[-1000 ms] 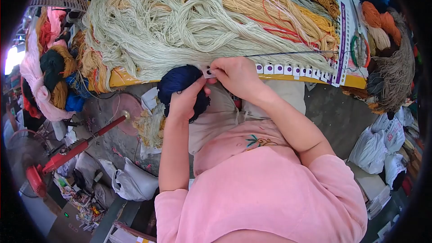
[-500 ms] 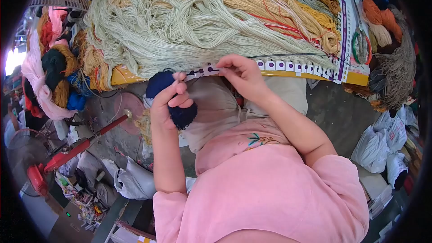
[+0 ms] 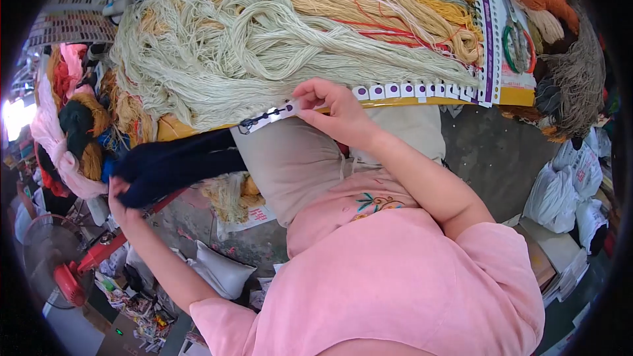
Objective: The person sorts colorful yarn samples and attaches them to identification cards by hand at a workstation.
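Out to the left, my left hand (image 3: 120, 199) grips one end of a navy yarn skein (image 3: 175, 161), which stretches across above my left thigh toward the table edge. My right hand (image 3: 339, 112) is at the table's front edge, thumb and forefinger pinched near a white tag with a purple dot (image 3: 289, 111); whether it holds the tag or a strand is hard to make out. Dark thread (image 3: 254, 122) is looped along the tags left of that hand. Beyond it lie pale green yarn hanks (image 3: 264, 39) on the table.
A row of dotted white tags (image 3: 409, 90) runs along the table edge. Scissors (image 3: 517, 43) lie at the right beside a purple-striped card (image 3: 486, 33). A red fan (image 3: 69, 280) stands low at the left. More skeins (image 3: 56, 128) hang at the left; white bags (image 3: 560, 184) sit right.
My left hand has swung from near the right hand far out to the left, and the bunched navy yarn is now drawn out long. My right hand stays at the tags.
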Available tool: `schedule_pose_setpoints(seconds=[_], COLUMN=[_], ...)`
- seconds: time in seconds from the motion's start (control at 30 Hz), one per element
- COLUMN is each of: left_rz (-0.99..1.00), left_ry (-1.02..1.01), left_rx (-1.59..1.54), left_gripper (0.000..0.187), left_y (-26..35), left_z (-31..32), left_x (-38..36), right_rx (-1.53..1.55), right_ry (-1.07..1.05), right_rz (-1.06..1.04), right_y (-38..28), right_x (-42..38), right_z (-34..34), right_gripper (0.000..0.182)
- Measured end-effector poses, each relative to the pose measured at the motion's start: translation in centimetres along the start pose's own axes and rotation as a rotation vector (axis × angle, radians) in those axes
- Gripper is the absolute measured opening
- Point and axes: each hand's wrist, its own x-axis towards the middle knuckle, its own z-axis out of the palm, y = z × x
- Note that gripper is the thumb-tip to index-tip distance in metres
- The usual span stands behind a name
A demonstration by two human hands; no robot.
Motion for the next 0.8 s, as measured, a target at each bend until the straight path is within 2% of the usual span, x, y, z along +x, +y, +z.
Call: schedule_pose_setpoints(seconds=[0.03, 0.1, 0.17, 0.2, 0.23, 0.27, 0.3, 0.33, 0.37, 0.43, 0.47, 0.5, 0.53, 0.57, 0.63, 0.8], left_rz=[-0.052, -0.149, -0.279, -0.417, -0.365, -0.366, -0.492, -0.551, -0.571, -0.554, -0.571, -0.434, -0.429, -0.507, -0.619, -0.584], left_ry=[-0.126, -0.219, -0.375, -0.425, -0.381, -0.467, -0.530, -0.570, -0.719, -0.813, -0.844, -0.889, -0.890, -0.881, -0.896, -0.867], left_rx=[0.029, -0.029, 0.173, 0.167, 0.379, 0.515, 0.412, 0.344, 0.238, 0.250, 0.243, 0.381, 0.382, 0.318, 0.188, 0.155], left_gripper=[0.019, 0.028, 0.031, 0.030, 0.032, 0.035, 0.036, 0.036, 0.037, 0.041, 0.042, 0.045, 0.045, 0.046, 0.048, 0.047], left_y=[4.6, 3.3, -3.3, -6.7, -10.2, -13.1, -15.3, -17.1, -18.6, -20.3, -20.9, -21.5, -21.3, -20.9, -20.4, -20.9], left_z=[-6.6, -5.4, -1.6, -1.1, -0.2, 0.1, 1.1, 2.2, 2.7, 4.7, 5.2, 5.5, 5.7, 6.0, 6.1, 5.7], left_x=[5.3, -2.1, -9.4, -11.7, -14.4, -16.0, -17.6, -18.9, -19.3, -20.2, -20.3, -20.4, -20.5, -20.7, -20.6, -20.9], right_rx=[-0.029, -0.053, -0.117, -0.117, -0.216, -0.315, -0.361, -0.366, -0.280, 0.012, 0.091, 0.173, 0.120, 0.125, 0.534, 0.491], right_ry=[-0.004, -0.001, 0.027, 0.018, 0.067, 0.118, 0.202, 0.197, 0.094, -0.039, -0.063, -0.088, -0.113, -0.115, -0.103, -0.158], right_rz=[-0.016, -0.041, -0.082, -0.083, -0.200, -0.318, -0.454, -0.455, -0.278, 0.064, 0.059, 0.053, -0.002, -0.006, 0.257, 0.301], right_y=[0.1, 0.2, 0.2, 0.1, 0.0, 0.0, -0.1, -0.6, -1.4, -2.6, -2.6, -2.3, -1.9, -2.0, -3.2, -3.7], right_x=[0.0, 0.2, -0.1, -0.2, -0.2, -0.2, -0.3, -0.8, -1.8, -3.3, -3.7, -3.9, -4.0, -3.9, -3.6, -3.2], right_z=[0.1, 0.4, 0.9, 0.9, 1.1, 1.2, 1.6, 1.6, 1.6, 2.1, 2.5, 2.7, 2.5, 2.3, 2.0, 1.2], right_gripper=[0.022, 0.023, 0.021, 0.021, 0.019, 0.017, 0.012, 0.012, 0.011, 0.008, 0.008, 0.008, 0.007, 0.007, 0.005, 0.006])
